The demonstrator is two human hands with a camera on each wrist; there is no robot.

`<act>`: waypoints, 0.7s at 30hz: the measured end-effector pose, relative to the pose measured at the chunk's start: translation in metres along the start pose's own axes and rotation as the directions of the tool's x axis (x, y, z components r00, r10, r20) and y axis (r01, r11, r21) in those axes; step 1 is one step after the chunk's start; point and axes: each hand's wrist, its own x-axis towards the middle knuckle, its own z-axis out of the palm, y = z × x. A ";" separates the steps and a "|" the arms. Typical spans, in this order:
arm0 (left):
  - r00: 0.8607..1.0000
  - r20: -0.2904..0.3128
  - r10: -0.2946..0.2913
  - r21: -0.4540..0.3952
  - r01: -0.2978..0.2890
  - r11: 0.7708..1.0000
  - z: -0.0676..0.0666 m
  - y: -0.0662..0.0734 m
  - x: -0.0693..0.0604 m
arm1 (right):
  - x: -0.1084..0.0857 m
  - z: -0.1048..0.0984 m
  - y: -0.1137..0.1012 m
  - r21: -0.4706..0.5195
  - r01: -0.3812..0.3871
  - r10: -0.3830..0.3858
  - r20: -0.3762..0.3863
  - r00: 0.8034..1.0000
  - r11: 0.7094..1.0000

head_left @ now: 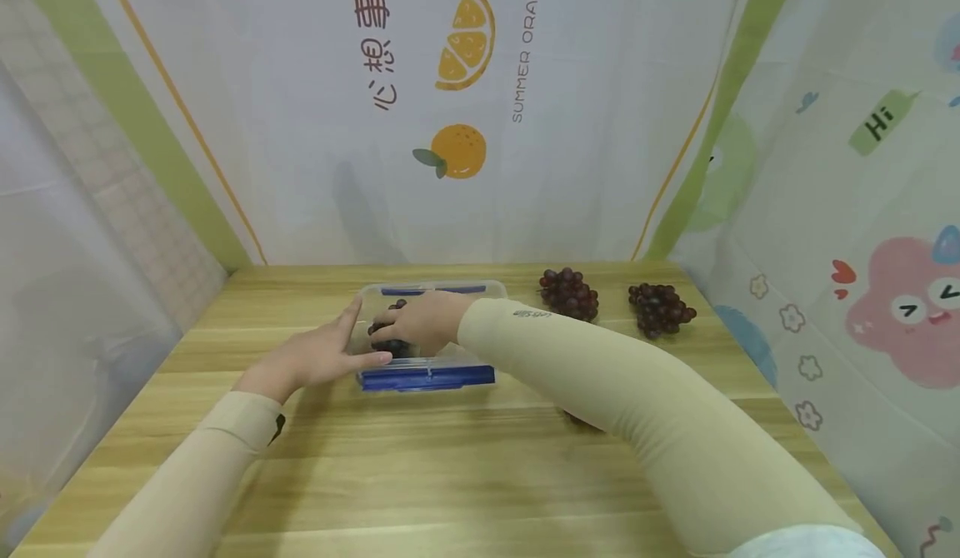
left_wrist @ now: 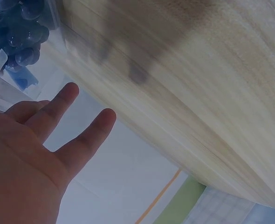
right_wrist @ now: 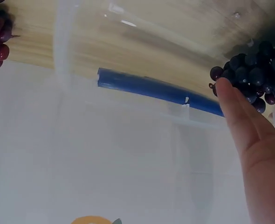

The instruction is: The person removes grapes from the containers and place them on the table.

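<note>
A clear plastic container (head_left: 468, 358) with blue clip edges stands near the back of the table, a bunch of dark grapes (head_left: 392, 347) inside it. From above, my right hand (head_left: 426, 321) reaches in and holds this bunch; its fingers drape over the berries, and a straight digit lies against the grapes (right_wrist: 256, 77) in the right wrist view. My left hand (head_left: 311, 356) rests at the container's left front corner, its fingers straight and spread, the thumb along the front rim. Grapes (left_wrist: 18, 35) also show beyond the left hand (left_wrist: 30, 154) in its wrist view.
Two bunches of red grapes, one nearer (head_left: 570, 295) and one farther right (head_left: 662, 310), lie right of the container. A dark red piece (head_left: 581, 419) peeks from under the right forearm. Printed curtains (head_left: 315, 166) hang behind and beside the wooden table (head_left: 420, 475).
</note>
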 end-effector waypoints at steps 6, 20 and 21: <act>1.000 -0.004 0.002 0.003 -0.002 1.000 -0.003 0.002 -0.002 | 0.005 0.004 0.006 0.078 -0.109 0.103 0.079 0.992 0.991; 0.999 -0.029 0.023 0.002 -0.022 1.000 0.000 0.001 -0.002 | -0.004 0.017 0.008 0.084 -0.088 0.086 0.028 0.996 0.993; 0.999 -0.029 0.024 0.001 -0.024 1.000 0.000 0.001 -0.002 | -0.004 0.019 0.008 0.075 -0.088 0.086 0.022 0.996 0.993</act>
